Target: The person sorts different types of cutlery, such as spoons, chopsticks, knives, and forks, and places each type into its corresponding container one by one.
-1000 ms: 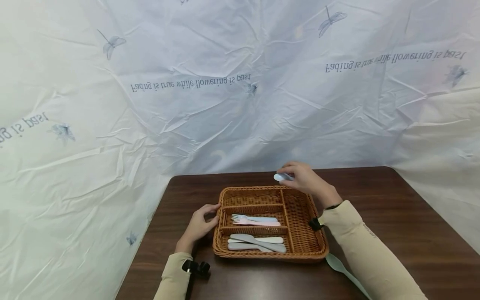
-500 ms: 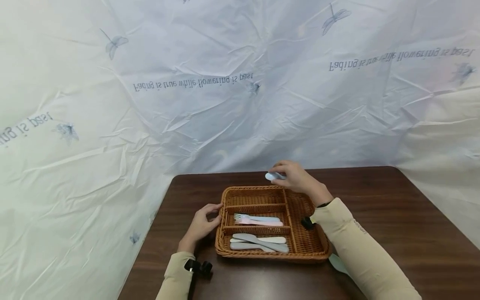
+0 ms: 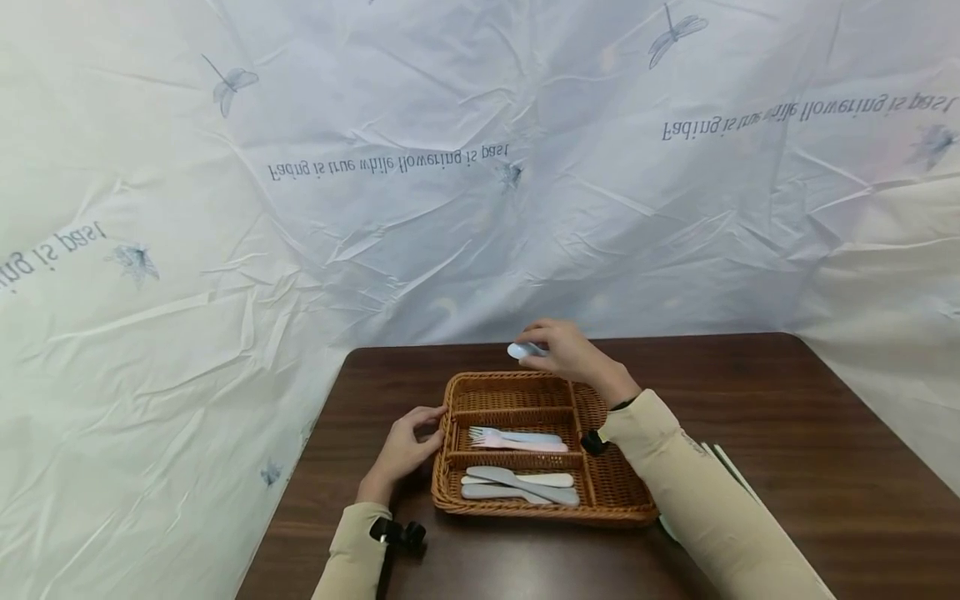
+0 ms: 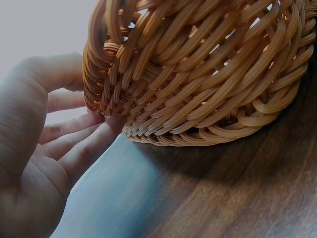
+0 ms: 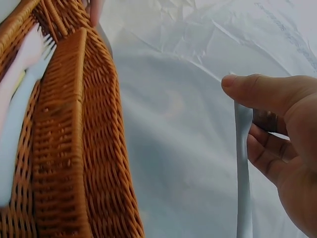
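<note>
My right hand [image 3: 561, 350] pinches a light blue spoon [image 3: 517, 351] above the far rim of the wicker basket [image 3: 442, 492]. In the right wrist view, the thumb presses near the wide end and the spoon's handle [image 5: 243, 188] runs downward in the frame. My left hand [image 3: 405, 446] rests its thumb and fingers against the basket's left wall; in the left wrist view the fingers [image 4: 84, 148] lie fairly straight on the weave. A pink fork [image 3: 521, 446] and a light blue fork [image 3: 532, 437] share the middle compartment.
Several grey and white knives [image 3: 517, 492] lie in the basket's near compartment. A pale green spoon [image 3: 670, 529] on the dark table [image 3: 840, 417] is mostly hidden by the right sleeve [image 3: 697, 475]. Pale thin handles [image 3: 727, 462] show beyond that sleeve. A printed cloth [image 3: 420, 233] hangs behind.
My right hand has moved left along the far rim with the light blue spoon. Its sleeve covers more of the green spoon and the basket's right compartment. The left hand stays at the basket.
</note>
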A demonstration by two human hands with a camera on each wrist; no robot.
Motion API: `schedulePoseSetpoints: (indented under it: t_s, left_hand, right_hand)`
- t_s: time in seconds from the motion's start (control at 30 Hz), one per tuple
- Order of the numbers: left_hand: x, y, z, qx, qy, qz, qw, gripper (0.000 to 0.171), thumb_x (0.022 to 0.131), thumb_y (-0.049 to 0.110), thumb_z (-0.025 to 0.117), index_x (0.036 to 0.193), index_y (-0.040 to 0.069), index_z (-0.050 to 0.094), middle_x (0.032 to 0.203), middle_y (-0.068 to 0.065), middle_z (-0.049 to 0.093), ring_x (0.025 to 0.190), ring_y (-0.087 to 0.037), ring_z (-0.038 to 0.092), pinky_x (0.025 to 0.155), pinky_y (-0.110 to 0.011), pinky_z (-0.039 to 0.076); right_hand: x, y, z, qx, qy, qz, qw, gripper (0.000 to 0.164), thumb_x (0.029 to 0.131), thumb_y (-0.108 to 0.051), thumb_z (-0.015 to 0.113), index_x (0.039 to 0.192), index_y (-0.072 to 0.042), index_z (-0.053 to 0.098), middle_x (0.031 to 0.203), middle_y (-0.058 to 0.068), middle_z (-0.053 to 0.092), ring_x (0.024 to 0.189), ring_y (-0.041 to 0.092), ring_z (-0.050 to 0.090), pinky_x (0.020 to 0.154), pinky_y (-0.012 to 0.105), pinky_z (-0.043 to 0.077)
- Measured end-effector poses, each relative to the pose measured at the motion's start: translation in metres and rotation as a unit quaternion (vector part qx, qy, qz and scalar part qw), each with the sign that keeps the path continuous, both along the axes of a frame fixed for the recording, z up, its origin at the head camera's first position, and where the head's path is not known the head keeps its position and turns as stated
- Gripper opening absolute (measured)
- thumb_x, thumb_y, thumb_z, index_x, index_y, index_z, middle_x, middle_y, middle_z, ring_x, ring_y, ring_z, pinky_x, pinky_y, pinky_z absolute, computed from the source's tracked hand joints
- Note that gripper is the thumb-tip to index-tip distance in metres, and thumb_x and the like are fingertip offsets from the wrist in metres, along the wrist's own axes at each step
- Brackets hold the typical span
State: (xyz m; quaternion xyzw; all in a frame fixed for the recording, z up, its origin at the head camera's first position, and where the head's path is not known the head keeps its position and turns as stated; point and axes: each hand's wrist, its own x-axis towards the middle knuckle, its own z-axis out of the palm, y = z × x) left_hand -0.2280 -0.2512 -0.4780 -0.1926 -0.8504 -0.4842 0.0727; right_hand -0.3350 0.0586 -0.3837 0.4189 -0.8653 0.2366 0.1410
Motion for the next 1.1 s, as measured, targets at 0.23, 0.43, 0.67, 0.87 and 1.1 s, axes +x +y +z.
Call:
schedulePoseSetpoints:
  t_s: [0.23,0.43,0.67,0.87,1.1]
  left_hand:
    - [0.000,-0.001,-0.001,-0.001,-0.010,0.001,0.9999,0.041,0.091,-0.001,0.061,0.131,-0.008,0.057,0.125,-0.026,0.057,0.111,-0.038,0.060,0.090,-0.045,0.056]
    - [-0.002,-0.001,-0.002,0.004,-0.006,0.002,1.0000,0.041,0.091,0.000,0.061,0.131,-0.008,0.057,0.125,-0.026,0.057,0.111,-0.039,0.060,0.090,-0.046,0.056]
    - [-0.004,-0.002,-0.002,0.001,-0.010,-0.005,0.9999,0.041,0.091,0.000,0.061,0.132,-0.007,0.057,0.125,-0.025,0.057,0.111,-0.037,0.060,0.091,-0.046,0.056]
    - [-0.005,-0.002,-0.003,0.001,-0.015,-0.007,0.9999,0.041,0.091,0.000,0.061,0.132,-0.007,0.057,0.125,-0.025,0.057,0.112,-0.037,0.060,0.091,-0.044,0.056]
    - [-0.005,-0.003,-0.003,-0.001,-0.018,-0.002,0.9998,0.042,0.091,0.001,0.061,0.132,-0.006,0.057,0.125,-0.023,0.058,0.112,-0.036,0.059,0.090,-0.041,0.056]
  right_hand:
    - [0.001,-0.013,0.001,-0.008,-0.014,0.010,1.000,0.035,0.088,-0.025,0.074,0.120,-0.012,0.071,0.117,0.010,0.063,0.093,0.022,0.062,0.074,0.034,0.056]
    - [-0.001,-0.021,0.002,0.000,-0.020,0.013,1.000,0.036,0.088,-0.025,0.073,0.122,-0.013,0.069,0.118,0.009,0.062,0.094,0.021,0.062,0.074,0.033,0.056]
    - [-0.003,-0.026,0.000,-0.002,-0.026,0.014,1.000,0.037,0.088,-0.026,0.073,0.122,-0.013,0.069,0.118,0.009,0.062,0.093,0.021,0.062,0.072,0.031,0.055]
    - [-0.005,-0.027,-0.005,0.002,-0.040,0.009,0.999,0.038,0.089,-0.025,0.073,0.123,-0.011,0.068,0.118,0.010,0.061,0.087,0.017,0.060,0.066,0.026,0.052]
    - [-0.007,-0.029,-0.012,0.025,-0.080,-0.005,0.996,0.047,0.088,-0.035,0.072,0.129,-0.014,0.064,0.130,0.009,0.057,0.099,0.020,0.062,0.077,0.033,0.056]
